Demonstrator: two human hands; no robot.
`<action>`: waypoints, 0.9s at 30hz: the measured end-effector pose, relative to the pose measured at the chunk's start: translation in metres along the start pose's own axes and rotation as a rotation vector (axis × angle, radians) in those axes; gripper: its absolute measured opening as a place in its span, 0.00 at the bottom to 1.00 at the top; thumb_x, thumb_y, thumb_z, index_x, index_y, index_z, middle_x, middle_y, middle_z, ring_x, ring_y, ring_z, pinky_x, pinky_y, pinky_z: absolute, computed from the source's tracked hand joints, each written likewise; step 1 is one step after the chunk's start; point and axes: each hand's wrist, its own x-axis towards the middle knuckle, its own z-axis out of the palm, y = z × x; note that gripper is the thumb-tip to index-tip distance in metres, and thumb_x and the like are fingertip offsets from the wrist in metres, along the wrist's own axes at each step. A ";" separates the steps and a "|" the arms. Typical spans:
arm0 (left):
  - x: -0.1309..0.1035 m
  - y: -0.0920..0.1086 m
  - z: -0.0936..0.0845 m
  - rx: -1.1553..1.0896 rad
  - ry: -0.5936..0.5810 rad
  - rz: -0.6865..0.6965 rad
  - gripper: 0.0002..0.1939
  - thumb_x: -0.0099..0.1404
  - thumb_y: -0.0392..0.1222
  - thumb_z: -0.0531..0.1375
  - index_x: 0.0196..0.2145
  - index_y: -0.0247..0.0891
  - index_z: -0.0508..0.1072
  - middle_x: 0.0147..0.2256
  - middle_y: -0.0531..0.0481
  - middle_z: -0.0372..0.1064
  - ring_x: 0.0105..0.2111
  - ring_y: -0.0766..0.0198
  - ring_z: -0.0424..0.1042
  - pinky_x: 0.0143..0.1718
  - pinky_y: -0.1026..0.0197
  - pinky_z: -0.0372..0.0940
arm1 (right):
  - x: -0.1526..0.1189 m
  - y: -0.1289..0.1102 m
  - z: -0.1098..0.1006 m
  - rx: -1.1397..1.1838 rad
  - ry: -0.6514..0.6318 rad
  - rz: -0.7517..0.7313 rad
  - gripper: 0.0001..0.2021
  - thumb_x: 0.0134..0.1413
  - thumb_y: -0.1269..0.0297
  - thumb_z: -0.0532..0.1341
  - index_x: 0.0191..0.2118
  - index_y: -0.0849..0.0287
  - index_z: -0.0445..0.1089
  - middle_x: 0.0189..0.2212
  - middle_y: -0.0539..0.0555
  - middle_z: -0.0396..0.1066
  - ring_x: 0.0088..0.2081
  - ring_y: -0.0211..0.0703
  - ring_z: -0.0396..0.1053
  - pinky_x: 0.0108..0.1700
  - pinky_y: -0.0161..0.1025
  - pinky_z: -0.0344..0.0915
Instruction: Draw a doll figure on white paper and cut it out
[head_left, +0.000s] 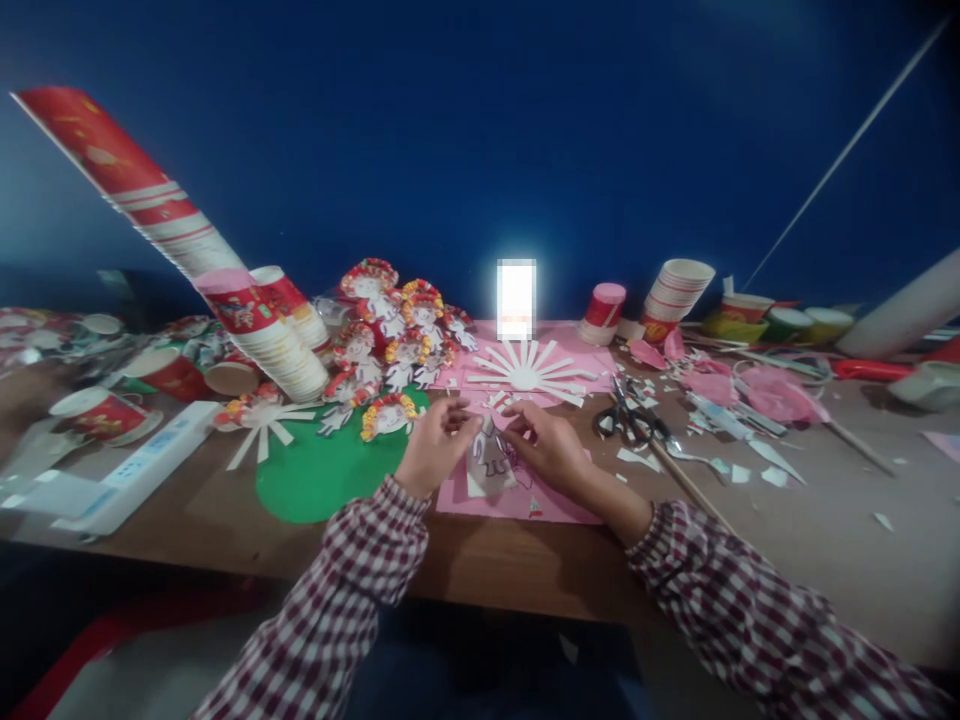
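Over a pink sheet (562,508), my left hand (441,447) and my right hand (553,450) face each other with fingers bent in a pinch. Both grip the upper part of a small white paper (490,476) with a figure drawn in dark lines. Fingers cover its top edge. Just beyond my hands lies a white paper cup cut into spread strips (527,375). Left of my left hand, a yellow-and-red trimmed paper figure (388,418) rests at the edge of a green round sheet (322,480).
Scissors (628,420) and a wooden stick (686,478) lie right, among paper scraps. Stacked paper cups (292,360) lean at left near several finished paper figures (367,285) and a white power strip (150,465). A blurred hand of another person (26,400) shows far left.
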 end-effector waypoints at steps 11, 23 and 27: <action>0.040 0.001 0.031 -0.214 -0.305 -0.175 0.20 0.47 0.52 0.67 0.31 0.33 0.72 0.20 0.57 0.61 0.17 0.75 0.55 0.18 0.69 0.52 | 0.010 0.013 -0.013 0.039 0.100 0.091 0.11 0.56 0.64 0.58 0.45 0.56 0.64 0.29 0.51 0.76 0.30 0.43 0.73 0.33 0.35 0.63; 0.036 -0.009 0.028 -0.365 -0.345 -0.239 0.18 0.50 0.51 0.67 0.31 0.34 0.71 0.19 0.60 0.58 0.17 0.76 0.53 0.17 0.70 0.50 | 0.012 0.015 -0.010 0.483 0.035 0.159 0.13 0.53 0.63 0.60 0.44 0.60 0.63 0.25 0.49 0.72 0.27 0.38 0.69 0.30 0.33 0.62; 0.035 -0.010 0.026 -0.374 -0.362 -0.241 0.18 0.49 0.51 0.67 0.31 0.34 0.73 0.20 0.57 0.62 0.18 0.74 0.56 0.20 0.68 0.53 | 0.011 0.014 -0.008 0.520 0.019 0.165 0.14 0.53 0.62 0.61 0.44 0.61 0.64 0.25 0.49 0.71 0.26 0.37 0.68 0.29 0.32 0.61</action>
